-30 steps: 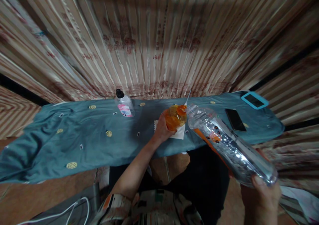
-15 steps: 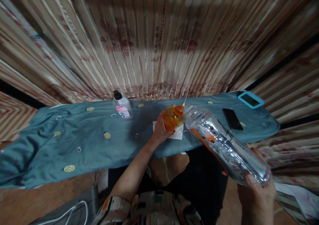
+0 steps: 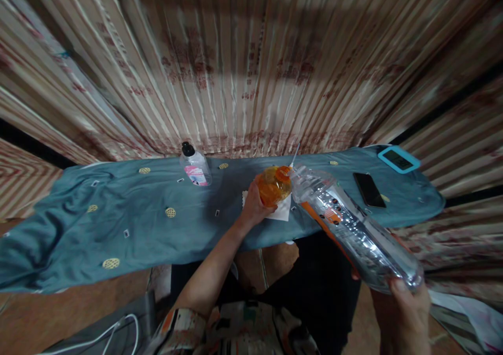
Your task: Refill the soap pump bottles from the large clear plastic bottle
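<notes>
The right hand (image 3: 409,303) grips a large bottle (image 3: 353,234) slanting leftward, mouth seemingly meeting the orange bottle (image 3: 274,185) the left hand (image 3: 254,209) clasps.

1. I've got 2 hands on my feed, L hand (image 3: 256,206) & R hand (image 3: 411,303), both bare.
2. L forearm (image 3: 218,263) also bare, approx. up to the elbow, where a short, loose sleeve (image 3: 186,323) starts.
3. Sleeve: pale base w/ orange & dk blocks.
4. Shirt (image 3: 251,331): same pale cloth, irreg. dk patches, a bit of grn nr top centre.
5. Trousers (image 3: 330,287): plain, approx. blk; I can't make out seams.
</notes>
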Demonstrator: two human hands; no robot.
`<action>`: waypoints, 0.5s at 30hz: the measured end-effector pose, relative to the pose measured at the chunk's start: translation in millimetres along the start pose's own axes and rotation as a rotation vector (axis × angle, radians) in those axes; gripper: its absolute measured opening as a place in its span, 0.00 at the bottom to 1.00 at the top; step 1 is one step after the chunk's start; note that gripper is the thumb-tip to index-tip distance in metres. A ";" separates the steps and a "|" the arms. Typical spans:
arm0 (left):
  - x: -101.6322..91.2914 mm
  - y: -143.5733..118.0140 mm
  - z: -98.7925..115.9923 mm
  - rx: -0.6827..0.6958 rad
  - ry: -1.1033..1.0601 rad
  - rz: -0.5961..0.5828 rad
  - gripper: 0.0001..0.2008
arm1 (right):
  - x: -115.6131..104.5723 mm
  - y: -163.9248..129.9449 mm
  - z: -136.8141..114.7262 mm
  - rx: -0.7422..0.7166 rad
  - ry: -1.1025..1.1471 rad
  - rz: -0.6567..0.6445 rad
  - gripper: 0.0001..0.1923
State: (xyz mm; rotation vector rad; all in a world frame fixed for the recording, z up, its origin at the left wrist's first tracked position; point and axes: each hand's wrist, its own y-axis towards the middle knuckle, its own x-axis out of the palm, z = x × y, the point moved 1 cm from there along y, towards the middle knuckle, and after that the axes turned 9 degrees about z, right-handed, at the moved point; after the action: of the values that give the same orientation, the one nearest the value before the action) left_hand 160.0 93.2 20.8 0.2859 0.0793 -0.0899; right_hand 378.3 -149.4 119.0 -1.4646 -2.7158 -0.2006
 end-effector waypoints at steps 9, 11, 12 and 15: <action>-2.1 -0.3 12.9 0.001 0.009 0.008 0.51 | 6.8 1.6 -2.7 0.028 -0.016 0.072 0.47; -2.3 0.1 14.7 0.006 0.013 0.008 0.50 | 8.0 0.8 -3.3 0.024 -0.029 0.063 0.46; -2.2 0.4 15.4 0.011 0.013 0.005 0.50 | 8.9 0.2 -4.0 0.024 -0.035 0.058 0.45; -1.8 1.1 17.3 0.025 0.013 -0.005 0.49 | 12.8 -1.8 -7.7 0.001 -0.047 0.057 0.43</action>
State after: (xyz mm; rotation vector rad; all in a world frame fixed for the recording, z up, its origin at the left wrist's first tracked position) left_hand 159.4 89.5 37.8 0.3116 0.0920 -0.0940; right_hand 369.6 -140.8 127.8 -1.5637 -2.7059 -0.1639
